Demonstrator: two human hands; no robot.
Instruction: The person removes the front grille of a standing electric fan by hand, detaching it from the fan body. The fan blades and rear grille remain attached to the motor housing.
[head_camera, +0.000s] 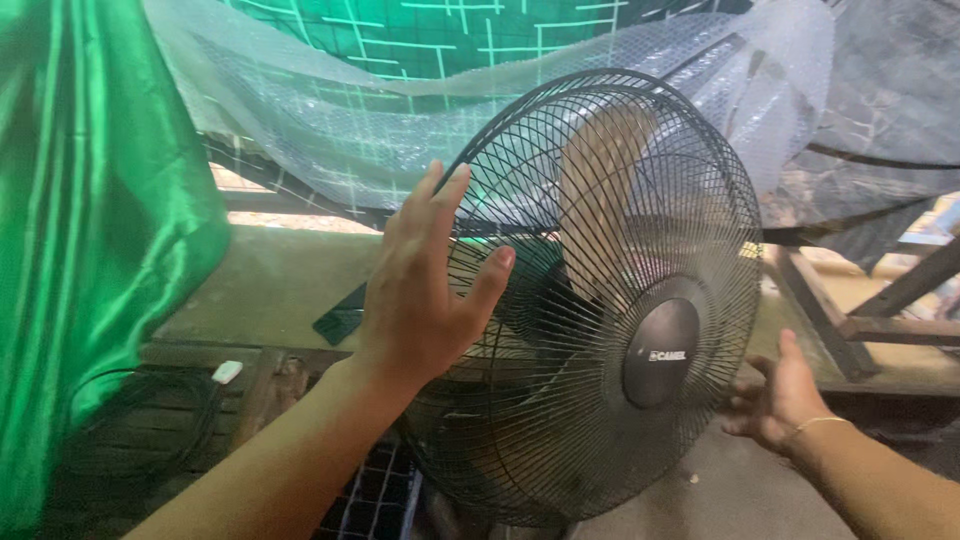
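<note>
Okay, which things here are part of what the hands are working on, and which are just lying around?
In hand: fan, with left hand flat on its wire guard and right hand open beside its lower rim.

Lying about: green cloth, bubble wrap, black cable, white plug.

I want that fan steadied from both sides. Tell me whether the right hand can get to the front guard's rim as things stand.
Probably yes. The right hand is open just beside the lower right edge of the black fan guard, with nothing between them. The left hand already rests on the opposite rim.
</note>
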